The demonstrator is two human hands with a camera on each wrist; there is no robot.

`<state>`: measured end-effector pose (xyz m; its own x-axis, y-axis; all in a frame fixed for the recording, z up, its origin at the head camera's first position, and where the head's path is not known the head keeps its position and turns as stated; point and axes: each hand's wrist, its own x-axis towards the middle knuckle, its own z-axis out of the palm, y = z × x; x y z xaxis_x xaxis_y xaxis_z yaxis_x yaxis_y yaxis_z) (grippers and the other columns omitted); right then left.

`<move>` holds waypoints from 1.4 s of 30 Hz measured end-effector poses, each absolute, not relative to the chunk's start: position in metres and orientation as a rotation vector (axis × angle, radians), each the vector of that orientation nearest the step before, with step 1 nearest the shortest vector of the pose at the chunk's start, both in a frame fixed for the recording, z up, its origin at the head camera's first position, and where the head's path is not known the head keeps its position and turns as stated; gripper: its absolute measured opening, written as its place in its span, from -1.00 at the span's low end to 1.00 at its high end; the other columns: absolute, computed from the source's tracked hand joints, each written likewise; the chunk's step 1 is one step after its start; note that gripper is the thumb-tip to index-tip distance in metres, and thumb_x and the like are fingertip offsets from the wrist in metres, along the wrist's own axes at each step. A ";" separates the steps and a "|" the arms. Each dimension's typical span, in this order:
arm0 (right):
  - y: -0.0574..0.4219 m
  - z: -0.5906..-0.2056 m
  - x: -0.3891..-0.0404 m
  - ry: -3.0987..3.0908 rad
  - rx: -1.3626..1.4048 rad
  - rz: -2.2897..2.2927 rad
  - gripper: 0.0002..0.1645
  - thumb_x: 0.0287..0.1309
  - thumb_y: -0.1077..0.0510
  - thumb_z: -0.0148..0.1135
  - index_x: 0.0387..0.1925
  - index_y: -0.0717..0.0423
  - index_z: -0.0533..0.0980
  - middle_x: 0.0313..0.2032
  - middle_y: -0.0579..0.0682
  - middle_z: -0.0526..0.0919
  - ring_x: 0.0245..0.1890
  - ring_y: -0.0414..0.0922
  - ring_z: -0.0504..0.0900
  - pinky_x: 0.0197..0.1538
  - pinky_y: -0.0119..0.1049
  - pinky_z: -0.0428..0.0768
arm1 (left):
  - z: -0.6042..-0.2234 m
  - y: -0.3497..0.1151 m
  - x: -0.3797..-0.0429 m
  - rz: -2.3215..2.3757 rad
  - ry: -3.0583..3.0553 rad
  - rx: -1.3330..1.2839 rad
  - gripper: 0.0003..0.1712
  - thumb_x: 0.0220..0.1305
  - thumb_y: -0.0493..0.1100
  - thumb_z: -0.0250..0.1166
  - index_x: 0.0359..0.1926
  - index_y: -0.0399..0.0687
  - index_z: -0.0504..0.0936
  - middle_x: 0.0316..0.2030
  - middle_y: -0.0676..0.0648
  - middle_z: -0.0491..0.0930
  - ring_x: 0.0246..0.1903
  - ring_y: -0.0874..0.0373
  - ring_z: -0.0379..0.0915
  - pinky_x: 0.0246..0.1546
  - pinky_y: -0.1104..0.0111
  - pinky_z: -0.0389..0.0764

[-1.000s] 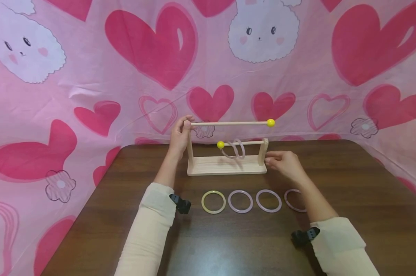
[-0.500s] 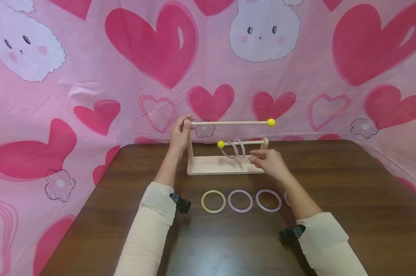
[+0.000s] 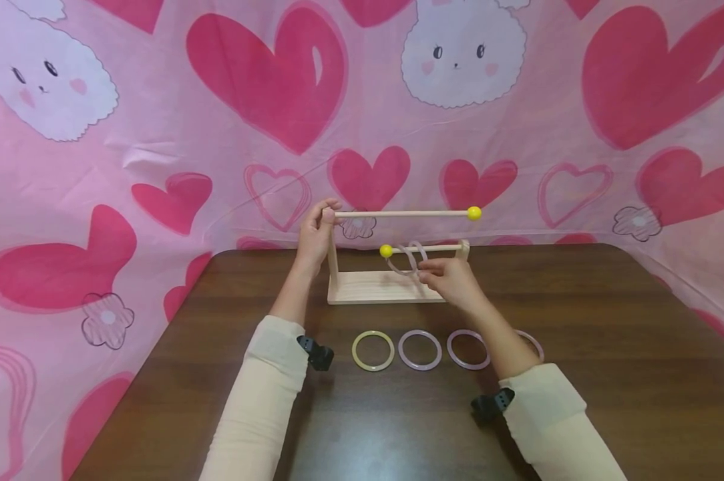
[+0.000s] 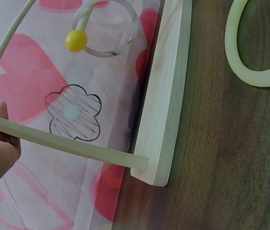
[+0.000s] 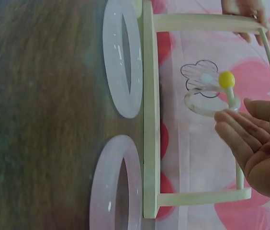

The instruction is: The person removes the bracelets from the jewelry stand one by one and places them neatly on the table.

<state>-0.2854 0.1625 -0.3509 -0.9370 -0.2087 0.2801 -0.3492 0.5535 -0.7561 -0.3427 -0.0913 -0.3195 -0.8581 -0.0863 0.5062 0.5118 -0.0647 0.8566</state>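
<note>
A pale wooden rack (image 3: pixel 362 288) stands on the table, with a long upper rod (image 3: pixel 404 214) and a shorter lower rod (image 3: pixel 443 248), each tipped with a yellow ball. My left hand (image 3: pixel 314 235) grips the top of the rack's left post, where the upper rod starts. Two translucent pale bangles (image 4: pixel 135 26) hang on the lower rod. My right hand (image 3: pixel 455 280) is beside them, fingertips right at the bangle nearer the right post. In the right wrist view its fingers are extended, thumb apart. It covers part of the base and that bangle.
In front of the rack a row of bangles lies flat: a yellow bangle (image 3: pixel 354 351) at left, then lavender bangles (image 3: pixel 401 351). My right forearm partly covers the rightmost pinkish bangle (image 3: pixel 537 342). A pink heart-patterned cloth (image 3: pixel 266 120) hangs behind the table (image 3: pixel 362 427).
My right hand has moved left from beside the rack's right post to the bangles on the lower rod. The left hand has stayed on the left post.
</note>
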 end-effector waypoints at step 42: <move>0.133 -0.364 -0.303 -2.558 0.345 0.790 -0.83 0.05 0.20 0.26 -0.35 0.22 0.68 -0.41 0.07 0.70 -0.44 0.00 0.62 -0.37 -0.14 0.54 | -0.320 -0.091 -0.344 -1.982 -1.811 -0.474 -0.58 0.33 -0.16 -0.01 0.07 -0.41 0.40 0.00 -0.34 0.46 -0.09 -0.26 0.39 -0.01 0.34 0.37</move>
